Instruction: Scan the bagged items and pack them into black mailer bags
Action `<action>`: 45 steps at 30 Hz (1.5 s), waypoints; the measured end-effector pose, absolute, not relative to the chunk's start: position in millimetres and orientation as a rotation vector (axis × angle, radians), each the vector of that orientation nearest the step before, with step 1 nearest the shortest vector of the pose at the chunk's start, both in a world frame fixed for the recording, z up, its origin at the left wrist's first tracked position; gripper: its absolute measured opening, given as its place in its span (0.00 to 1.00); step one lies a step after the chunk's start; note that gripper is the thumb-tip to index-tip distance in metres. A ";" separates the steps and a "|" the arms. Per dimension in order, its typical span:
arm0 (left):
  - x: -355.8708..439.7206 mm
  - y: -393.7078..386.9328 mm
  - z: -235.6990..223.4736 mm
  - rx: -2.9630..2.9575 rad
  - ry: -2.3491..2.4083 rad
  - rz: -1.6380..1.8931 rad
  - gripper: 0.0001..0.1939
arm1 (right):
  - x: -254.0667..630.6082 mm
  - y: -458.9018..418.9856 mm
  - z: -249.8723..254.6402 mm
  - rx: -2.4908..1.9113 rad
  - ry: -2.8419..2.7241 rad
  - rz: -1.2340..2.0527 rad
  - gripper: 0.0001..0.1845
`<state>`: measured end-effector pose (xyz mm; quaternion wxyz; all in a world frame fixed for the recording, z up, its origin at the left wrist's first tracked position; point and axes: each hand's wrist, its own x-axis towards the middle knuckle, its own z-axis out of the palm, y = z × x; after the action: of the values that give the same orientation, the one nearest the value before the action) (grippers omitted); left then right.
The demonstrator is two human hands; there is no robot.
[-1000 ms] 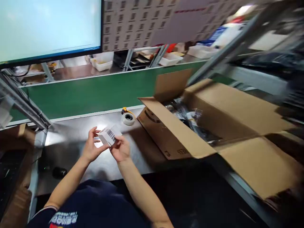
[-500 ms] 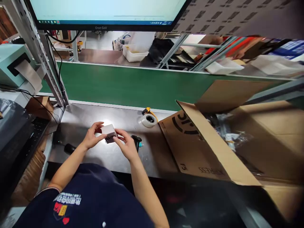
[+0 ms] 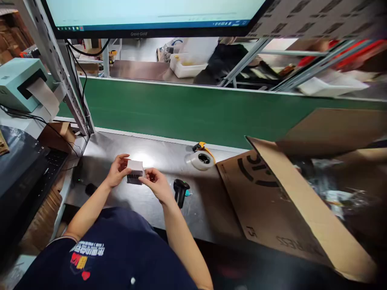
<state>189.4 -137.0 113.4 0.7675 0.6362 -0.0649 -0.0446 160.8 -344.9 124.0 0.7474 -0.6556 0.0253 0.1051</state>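
A small white box [image 3: 134, 171] with dark print on its near side is held above the metal bench. My left hand [image 3: 117, 171] grips its left side, thumb in front and fingers behind. At the box's right edge, my right hand [image 3: 157, 184] pinches what looks like a flap or side panel between thumb and fingers. Right of that hand lies a black barcode scanner [image 3: 180, 192] on the bench. Farther back sits a roll of clear tape [image 3: 202, 160] beside a yellow-and-black tape cutter [image 3: 200, 146].
A large open cardboard carton [image 3: 269, 197] with clear plastic-wrapped items fills the right side. Behind the bench [image 3: 157, 149] runs a green conveyor belt [image 3: 169, 108]. A monitor [image 3: 157, 18] hangs above; a label printer [image 3: 26, 84], keyboard [image 3: 53, 167] and mouse [image 3: 90, 189] are left.
The box has turned slightly in my hands, and my right fingers now pinch its right edge. The view has swung left, so the carton and scanner appear farther right.
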 end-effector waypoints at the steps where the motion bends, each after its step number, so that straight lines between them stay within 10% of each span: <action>1: 191.6 -137.0 114.5 1.391 -0.134 -0.112 0.41 | 162.1 -343.8 122.0 -1.378 0.057 0.266 0.31; 16: 194.6 -132.7 107.7 1.473 -0.066 -0.430 0.51 | 171.7 -330.4 87.7 -0.937 0.354 0.353 0.35; 45: 190.3 -135.6 82.8 1.495 0.186 -0.213 0.26 | 152.0 -313.0 66.0 -1.434 0.206 -0.320 0.26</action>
<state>190.3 -135.6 82.8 0.7242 0.6776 0.0843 -0.0963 152.0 -313.0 66.0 0.7373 -0.6529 0.0939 -0.1458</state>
